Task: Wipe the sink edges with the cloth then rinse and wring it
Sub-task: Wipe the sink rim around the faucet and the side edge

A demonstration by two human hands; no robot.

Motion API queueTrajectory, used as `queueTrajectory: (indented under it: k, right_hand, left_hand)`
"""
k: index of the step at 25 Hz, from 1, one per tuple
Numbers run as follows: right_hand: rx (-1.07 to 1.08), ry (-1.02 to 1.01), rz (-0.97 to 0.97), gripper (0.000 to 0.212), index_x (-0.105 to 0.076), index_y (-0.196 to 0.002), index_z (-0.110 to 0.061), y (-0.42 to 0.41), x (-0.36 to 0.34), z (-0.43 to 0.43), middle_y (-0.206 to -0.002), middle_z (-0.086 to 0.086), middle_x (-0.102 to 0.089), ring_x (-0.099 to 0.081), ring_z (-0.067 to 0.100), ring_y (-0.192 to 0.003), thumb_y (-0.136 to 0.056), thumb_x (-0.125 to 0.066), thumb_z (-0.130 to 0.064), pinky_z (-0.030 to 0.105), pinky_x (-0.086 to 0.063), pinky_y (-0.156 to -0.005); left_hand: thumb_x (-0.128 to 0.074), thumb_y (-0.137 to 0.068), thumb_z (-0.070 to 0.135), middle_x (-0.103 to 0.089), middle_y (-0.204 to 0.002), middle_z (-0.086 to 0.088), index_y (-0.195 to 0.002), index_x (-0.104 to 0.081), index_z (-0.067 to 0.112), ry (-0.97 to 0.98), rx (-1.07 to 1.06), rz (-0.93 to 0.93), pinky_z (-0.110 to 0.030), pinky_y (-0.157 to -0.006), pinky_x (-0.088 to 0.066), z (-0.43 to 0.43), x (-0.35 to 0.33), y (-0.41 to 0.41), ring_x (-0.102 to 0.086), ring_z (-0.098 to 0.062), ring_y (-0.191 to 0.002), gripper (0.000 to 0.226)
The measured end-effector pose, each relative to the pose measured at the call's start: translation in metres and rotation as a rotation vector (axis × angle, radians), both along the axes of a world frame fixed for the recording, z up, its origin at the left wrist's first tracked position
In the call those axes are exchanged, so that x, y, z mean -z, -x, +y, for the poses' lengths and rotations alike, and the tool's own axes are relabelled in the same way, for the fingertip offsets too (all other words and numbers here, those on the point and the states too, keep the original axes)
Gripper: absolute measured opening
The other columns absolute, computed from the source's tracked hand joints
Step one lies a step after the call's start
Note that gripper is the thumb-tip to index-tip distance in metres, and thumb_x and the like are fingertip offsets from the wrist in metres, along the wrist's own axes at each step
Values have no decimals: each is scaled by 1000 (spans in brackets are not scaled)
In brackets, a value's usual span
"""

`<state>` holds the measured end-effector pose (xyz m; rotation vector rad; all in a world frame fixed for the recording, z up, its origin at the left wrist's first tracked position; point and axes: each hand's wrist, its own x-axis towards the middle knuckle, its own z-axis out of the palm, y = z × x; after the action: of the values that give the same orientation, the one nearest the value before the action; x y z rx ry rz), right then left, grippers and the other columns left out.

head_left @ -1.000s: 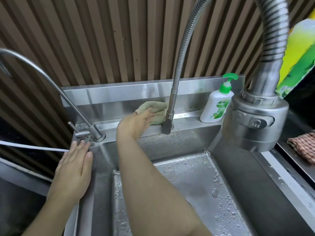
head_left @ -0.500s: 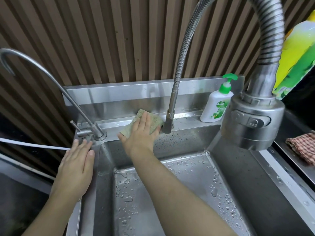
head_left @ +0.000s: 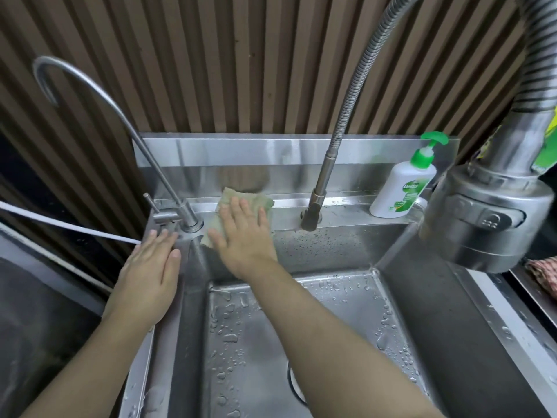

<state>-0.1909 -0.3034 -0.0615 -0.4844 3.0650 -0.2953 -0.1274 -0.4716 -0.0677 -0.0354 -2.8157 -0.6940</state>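
Right now the right hand [head_left: 242, 236] presses flat, fingers straight, on the cloth [head_left: 232, 203] at the sink's back ledge [head_left: 355, 211]; left hand [head_left: 150, 267] rests flat nearby

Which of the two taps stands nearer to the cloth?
The thin gooseneck tap at the left; the cloth almost reaches its base, unlike the hose tap.

– Where does the cloth [head_left: 241, 203] lie?
– On the sink's [head_left: 346, 248] back ledge, under the right hand [head_left: 244, 236], between the small tap [head_left: 180, 206] at left and the hose tap's base [head_left: 312, 217].
– And the rest?
– The soap bottle [head_left: 402, 188] stands further right on that ledge; the left hand [head_left: 149, 273] rests on the left rim.
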Motion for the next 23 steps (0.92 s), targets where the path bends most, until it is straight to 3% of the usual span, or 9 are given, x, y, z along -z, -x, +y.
queueTrajectory:
  k: [3,5,7,10,12,15,17,20,23]
  right_hand:
    - [205,29,65,61,-7,-150,-21,-5,12,41,-160,5,-5,1,20,-146,-98,-16,-50,45,-15,-113]
    - [293,10,30,65,-3,-150,-20,-8,11,35,-160,6,1,4,23,-146,-96,-15,-54,47,-8,-115]
    - [110,-38,25,65,-6,-150,-21,-8,10,3,-159,8,0,3,27,-146,-96,-20,-55,50,5,-115]
    - [-141,0,33,52,-23,-147,-25,0,0,-5,-158,4,-16,-10,25,-145,-98,-38,-37,44,-2,-116]
    - [-115,216,-25,43,-41,-139,-20,-6,-7,12,-148,6,-38,-30,25,-137,-96,-48,-24,35,-16,-114]
    - [91,811,-283,32,-55,-125,-17,-42,-16,16,-116,9,-59,-55,25,-104,-94,-52,-26,20,-44,-89]
    - [39,1060,-400,35,-55,-123,-26,-69,-20,-8,-119,9,-60,-57,24,-109,-89,-53,-36,33,-46,-96]
    - [-332,719,-502,46,-35,-143,-31,-101,-12,-53,-154,3,-28,-16,19,-144,-98,-37,-40,42,-5,-119]
    - [-408,244,-166,49,-17,-149,-28,-92,-2,-75,-159,-7,-5,5,15,-146,-101,-20,-40,41,8,-116]
  left_hand:
    - [-20,-89,37,-42,-144,-12,-135,-44,4,9,-24,-6,-37,-115,-16,1,0,-1,-27,-23,-139,62]
    - [-13,-86,44,-41,-145,-13,-136,-43,4,37,-12,-7,-39,-116,-16,1,1,2,-27,-24,-139,71]
    - [-8,-83,48,-39,-146,-12,-137,-41,5,50,-9,-13,-39,-116,-16,-2,1,1,-26,-24,-140,77]
    - [-14,-87,44,-32,-150,-8,-141,-35,9,28,6,-51,-34,-116,-11,-3,-10,-12,-19,-18,-142,68]
    - [-16,-87,47,-27,-152,-5,-143,-31,11,4,53,-105,-30,-116,-7,-6,-18,-40,-13,-12,-141,68]
    - [-9,-88,62,-29,-148,2,-142,-34,13,-8,89,-75,-26,-115,-8,-12,-19,-114,-14,-7,-139,77]
    - [-11,-93,55,-32,-147,5,-141,-37,15,1,89,-76,-26,-115,-12,-14,-11,-165,-18,-7,-141,68]
    - [-20,-97,45,-34,-148,1,-140,-38,15,-2,87,-93,-28,-114,-14,-15,-2,-204,-22,-10,-140,56]
    - [-20,-97,44,-28,-151,-1,-141,-36,13,-35,93,-113,-28,-114,-12,-13,-1,-211,-14,-7,-142,56]
